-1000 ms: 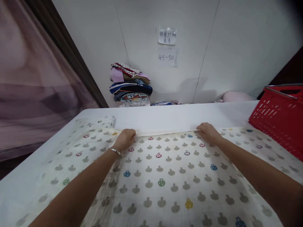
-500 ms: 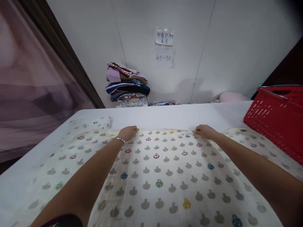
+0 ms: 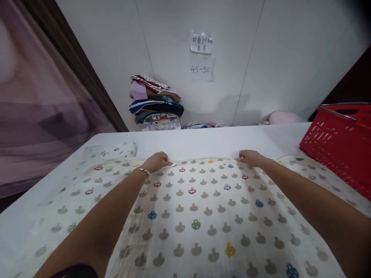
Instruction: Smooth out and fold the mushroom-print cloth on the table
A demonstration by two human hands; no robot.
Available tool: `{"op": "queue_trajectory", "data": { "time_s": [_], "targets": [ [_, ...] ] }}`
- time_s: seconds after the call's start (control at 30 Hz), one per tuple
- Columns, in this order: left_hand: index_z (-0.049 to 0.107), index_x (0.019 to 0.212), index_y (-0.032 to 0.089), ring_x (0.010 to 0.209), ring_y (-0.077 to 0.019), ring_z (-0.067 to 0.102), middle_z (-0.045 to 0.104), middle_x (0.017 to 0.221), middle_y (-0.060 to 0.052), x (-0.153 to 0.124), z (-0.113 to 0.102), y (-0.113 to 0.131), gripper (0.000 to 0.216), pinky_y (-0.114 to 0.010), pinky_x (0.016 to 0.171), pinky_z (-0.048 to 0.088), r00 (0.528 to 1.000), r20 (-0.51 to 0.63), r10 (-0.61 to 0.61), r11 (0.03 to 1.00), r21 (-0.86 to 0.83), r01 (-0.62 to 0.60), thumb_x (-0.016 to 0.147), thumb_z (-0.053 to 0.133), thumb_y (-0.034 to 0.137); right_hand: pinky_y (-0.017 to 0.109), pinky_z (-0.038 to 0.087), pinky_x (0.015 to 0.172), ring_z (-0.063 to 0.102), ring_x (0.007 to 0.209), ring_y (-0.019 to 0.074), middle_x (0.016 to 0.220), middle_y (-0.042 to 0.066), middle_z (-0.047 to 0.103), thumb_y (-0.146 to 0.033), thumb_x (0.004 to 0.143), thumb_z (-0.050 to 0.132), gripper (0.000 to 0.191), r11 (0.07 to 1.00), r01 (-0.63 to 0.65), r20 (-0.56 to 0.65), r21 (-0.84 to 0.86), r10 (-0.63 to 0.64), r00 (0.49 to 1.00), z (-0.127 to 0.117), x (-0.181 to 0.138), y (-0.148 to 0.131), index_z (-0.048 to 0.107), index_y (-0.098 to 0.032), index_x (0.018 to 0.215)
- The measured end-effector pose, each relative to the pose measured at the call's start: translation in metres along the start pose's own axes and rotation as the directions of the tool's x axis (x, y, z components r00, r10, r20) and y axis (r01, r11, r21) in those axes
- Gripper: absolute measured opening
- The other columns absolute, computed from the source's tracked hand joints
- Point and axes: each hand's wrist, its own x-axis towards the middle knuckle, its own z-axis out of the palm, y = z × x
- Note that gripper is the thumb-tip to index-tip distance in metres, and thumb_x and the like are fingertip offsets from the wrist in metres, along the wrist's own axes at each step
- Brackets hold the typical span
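Cloth (image 3: 199,216), cream with small printed shapes, lies spread flat over the white tabletop (image 3: 208,141), its far edge running between both hands. Left hand (image 3: 156,161), a bracelet (image 3: 142,170) at its wrist, rests on that edge with fingers curled down; right hand (image 3: 251,157) sits on the same edge further along, fingers bent onto the fabric. Whether either grip pinches the hem or only presses it cannot be told. Red basket (image 3: 339,150) stands at the right, touching the cloth. Folded stack (image 3: 155,104) sits against the wall.
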Motion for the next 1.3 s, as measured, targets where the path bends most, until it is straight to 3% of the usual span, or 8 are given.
{"op": "queue_trajectory", "data": {
  "time_s": [0.13,0.27,0.63,0.77,0.87,1.07,1.17,1.3],
  "targets": [
    [0.062,0.071,0.020,0.078,-0.0186,0.059,0.065,0.085,-0.003,0.001,-0.008,0.004,0.035,-0.027,0.069,0.044,0.992,0.086,-0.097,0.994,0.064,0.091,0.066,0.059,0.055,0.026,0.043,0.067,0.060,0.080,0.0180,0.094,0.007,0.066,-0.023,0.077,0.050,0.016,0.999,0.035,-0.003,0.026,-0.035,0.999,-0.002,-0.002,0.002,0.064,-0.020,0.084],
    [0.061,0.069,0.021,0.077,-0.0182,0.058,0.065,0.083,-0.003,0.001,-0.014,0.010,0.032,-0.026,0.066,0.043,0.989,0.125,-0.084,0.985,0.158,0.064,0.067,0.058,0.053,0.026,0.044,0.069,0.060,0.082,0.0190,0.094,0.006,0.067,-0.023,0.073,0.051,0.021,0.995,0.025,0.004,0.101,-0.025,1.000,-0.006,-0.006,0.007,0.064,-0.020,0.089],
    [0.060,0.066,0.020,0.081,-0.0180,0.058,0.063,0.087,-0.004,-0.006,-0.037,0.024,0.026,-0.026,0.070,0.044,0.994,-0.066,-0.090,0.981,0.167,0.100,0.071,0.057,0.045,0.027,0.045,0.065,0.061,0.075,0.0199,0.082,0.004,0.070,-0.045,0.074,0.054,0.030,0.932,-0.025,0.120,0.362,-0.020,0.993,-0.032,-0.020,0.012,0.071,-0.021,0.081],
    [0.060,0.068,0.019,0.081,-0.0184,0.058,0.061,0.091,-0.005,-0.005,-0.047,0.036,0.020,-0.027,0.069,0.043,0.975,-0.176,-0.133,0.953,0.248,0.175,0.073,0.056,0.038,0.026,0.043,0.062,0.060,0.069,0.0183,0.073,0.004,0.068,-0.043,0.075,0.054,0.029,0.944,-0.057,0.000,0.324,0.060,0.998,-0.043,-0.019,0.012,0.070,-0.019,0.076],
    [0.062,0.074,0.018,0.083,-0.0207,0.059,0.061,0.095,-0.007,0.000,-0.058,0.049,0.019,-0.029,0.068,0.043,0.950,-0.269,-0.158,0.929,0.286,0.235,0.075,0.053,0.035,0.025,0.042,0.064,0.060,0.075,0.0185,0.081,0.005,0.069,-0.041,0.076,0.054,0.027,0.963,-0.060,-0.175,0.263,0.109,0.979,-0.055,-0.017,0.008,0.070,-0.019,0.079],
    [0.064,0.086,0.014,0.090,-0.0269,0.060,0.064,0.096,-0.014,0.010,-0.082,0.077,0.021,-0.038,0.082,0.041,0.936,-0.331,-0.120,0.873,0.413,0.258,0.076,0.048,0.022,0.028,0.042,0.067,0.059,0.088,0.0223,0.101,0.008,0.067,-0.037,0.080,0.049,0.030,0.984,-0.108,-0.316,0.139,0.147,0.937,-0.077,-0.014,0.005,0.070,-0.019,0.089],
    [0.062,0.099,0.013,0.093,-0.0271,0.060,0.065,0.098,-0.015,0.014,-0.086,0.084,0.029,-0.038,0.084,0.040,0.900,-0.407,-0.155,0.870,0.375,0.320,0.077,0.043,0.016,0.029,0.042,0.070,0.059,0.091,0.0232,0.104,0.009,0.066,-0.035,0.081,0.046,0.032,0.981,-0.138,-0.301,0.133,0.172,0.938,-0.078,-0.012,0.007,0.069,-0.019,0.096],
    [0.058,0.112,0.013,0.099,-0.0269,0.059,0.062,0.109,-0.017,0.021,-0.072,0.081,0.039,-0.038,0.084,0.041,0.932,-0.296,-0.208,0.869,0.382,0.315,0.077,0.041,0.011,0.030,0.041,0.073,0.058,0.096,0.0228,0.108,0.007,0.065,-0.032,0.083,0.043,0.033,0.971,-0.224,-0.216,0.085,0.237,0.947,-0.066,-0.004,0.009,0.066,-0.022,0.103]
  ]
}}
